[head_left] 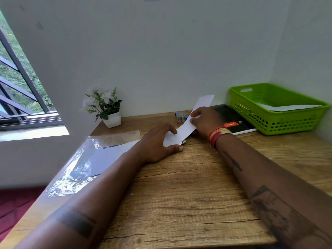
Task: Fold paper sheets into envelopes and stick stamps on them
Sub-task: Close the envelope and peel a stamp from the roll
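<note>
Green basket holds white sheets. Folded paper strip pinched by both: left hand at near end, right hand mid-strip, fingers curled.

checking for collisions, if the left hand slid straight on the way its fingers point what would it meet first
The left hand points right and slightly away, so it would probably first meet the right hand gripping the same folded paper; depth is uncertain.
</note>
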Tool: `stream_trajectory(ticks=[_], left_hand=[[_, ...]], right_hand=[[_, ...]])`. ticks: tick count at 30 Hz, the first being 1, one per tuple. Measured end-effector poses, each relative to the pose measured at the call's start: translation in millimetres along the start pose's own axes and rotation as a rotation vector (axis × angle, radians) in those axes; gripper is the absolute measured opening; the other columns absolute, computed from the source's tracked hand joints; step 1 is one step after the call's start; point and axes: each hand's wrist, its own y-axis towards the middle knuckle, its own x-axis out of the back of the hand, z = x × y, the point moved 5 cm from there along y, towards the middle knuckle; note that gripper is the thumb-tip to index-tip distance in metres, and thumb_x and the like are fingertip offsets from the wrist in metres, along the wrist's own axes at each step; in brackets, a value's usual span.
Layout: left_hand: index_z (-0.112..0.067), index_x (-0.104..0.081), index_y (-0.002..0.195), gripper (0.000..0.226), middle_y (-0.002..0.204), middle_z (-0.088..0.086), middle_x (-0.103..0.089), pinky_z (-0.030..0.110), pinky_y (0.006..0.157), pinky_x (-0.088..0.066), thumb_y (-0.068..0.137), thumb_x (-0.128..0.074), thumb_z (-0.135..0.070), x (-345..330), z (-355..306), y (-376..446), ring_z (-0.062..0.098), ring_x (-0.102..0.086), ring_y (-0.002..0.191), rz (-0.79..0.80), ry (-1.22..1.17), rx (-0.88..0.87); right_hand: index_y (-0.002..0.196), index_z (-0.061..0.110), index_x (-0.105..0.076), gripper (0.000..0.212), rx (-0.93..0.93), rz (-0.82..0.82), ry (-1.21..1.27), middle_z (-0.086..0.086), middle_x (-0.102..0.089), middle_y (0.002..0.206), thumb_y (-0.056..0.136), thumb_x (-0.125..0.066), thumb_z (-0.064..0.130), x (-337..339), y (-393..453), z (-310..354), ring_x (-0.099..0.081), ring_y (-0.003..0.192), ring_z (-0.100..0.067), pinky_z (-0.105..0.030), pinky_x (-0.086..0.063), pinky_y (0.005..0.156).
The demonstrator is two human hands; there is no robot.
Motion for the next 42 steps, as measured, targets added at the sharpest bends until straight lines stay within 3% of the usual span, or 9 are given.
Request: stream_trajectory(ticks=[6,8,12,15,21,26,29,36,42], left_hand=[[-0.042,-0.046,0.125,0.063,0.131,-0.017,-0.051,0.031,0.091,-0.043,0.075,-0.067,-0.074,0,2,1,0.008,-0.047,0.115,-0.030,0.025,0.002],[-0.040,-0.045,0.131,0.069,0.137,-0.015,-0.051,0.032,0.096,-0.043,0.075,-0.068,-0.074,1,2,1,0.008,-0.047,0.120,-0.038,0.021,0.004],[-0.039,-0.041,0.138,0.078,0.142,-0.012,-0.050,0.036,0.102,-0.044,0.073,-0.069,-0.073,3,0,2,0.011,-0.048,0.126,-0.072,0.027,-0.001],[-0.041,-0.038,0.140,0.083,0.145,-0.012,-0.048,0.034,0.101,-0.042,0.071,-0.069,-0.075,2,1,3,0.011,-0.046,0.129,-0.078,0.027,0.003],[-0.051,-0.033,0.135,0.080,0.142,-0.016,-0.048,0.028,0.092,-0.036,0.068,-0.067,-0.079,1,3,4,0.009,-0.046,0.126,-0.096,0.009,-0.002],[-0.037,-0.039,0.143,0.096,0.147,-0.008,-0.048,0.039,0.100,-0.041,0.065,-0.055,-0.090,5,10,11,0.017,-0.045,0.131,-0.088,0.168,0.096],[-0.033,-0.042,0.143,0.103,0.145,-0.004,-0.050,0.036,0.091,-0.040,0.061,-0.051,-0.094,2,12,9,0.020,-0.049,0.126,-0.010,0.175,0.128],[-0.032,-0.041,0.145,0.100,0.147,-0.005,-0.049,0.037,0.096,-0.043,0.065,-0.056,-0.091,2,15,10,0.019,-0.049,0.128,-0.033,0.162,0.128],[-0.040,-0.044,0.120,0.068,0.123,-0.003,-0.065,0.027,0.072,-0.038,0.069,-0.060,-0.082,6,1,8,0.019,-0.060,0.109,-0.136,0.116,0.008]], right_hand=[[0.101,0.018,-0.066,0.019,0.022,0.078,0.064,-0.002,-0.066,0.110,0.085,-0.076,0.020,-14,-10,6,-0.061,0.089,-0.015,-0.028,-0.051,0.081],[0.099,0.011,-0.068,0.017,-0.048,0.191,0.221,-0.007,-0.072,0.094,0.085,-0.076,0.019,-21,-15,7,-0.070,0.067,-0.019,-0.029,-0.058,0.062],[0.089,0.010,-0.075,0.022,-0.101,0.328,0.266,-0.002,-0.068,0.056,0.092,-0.066,0.031,-26,-19,7,-0.056,0.038,-0.013,-0.019,-0.042,0.039],[0.092,0.016,-0.075,0.018,-0.156,0.363,0.364,-0.001,-0.060,0.051,0.092,-0.066,0.031,-24,-17,3,-0.049,0.039,-0.013,-0.023,-0.038,0.041],[0.101,0.009,-0.071,0.014,-0.284,0.433,0.574,-0.008,-0.067,0.064,0.091,-0.066,0.001,-27,-22,-1,-0.059,0.045,-0.012,-0.021,-0.050,0.045],[0.106,0.003,-0.067,0.015,-0.366,0.423,0.734,-0.012,-0.063,0.081,0.092,-0.063,-0.004,-22,-19,-3,-0.060,0.048,-0.012,-0.021,-0.052,0.045],[0.109,0.001,-0.066,0.017,-0.386,0.409,0.750,-0.011,-0.062,0.083,0.093,-0.061,-0.004,-20,-18,-9,-0.061,0.049,-0.012,-0.021,-0.053,0.045],[0.108,0.003,-0.068,0.019,-0.398,0.562,0.771,-0.015,-0.060,0.115,0.093,-0.060,-0.006,-31,-26,-1,-0.073,0.078,-0.021,-0.022,-0.058,0.058],[0.111,0.011,-0.069,0.021,-0.243,0.631,0.606,-0.010,-0.067,0.074,0.091,-0.067,0.004,-39,-30,7,-0.059,0.057,-0.011,-0.020,-0.047,0.043]])
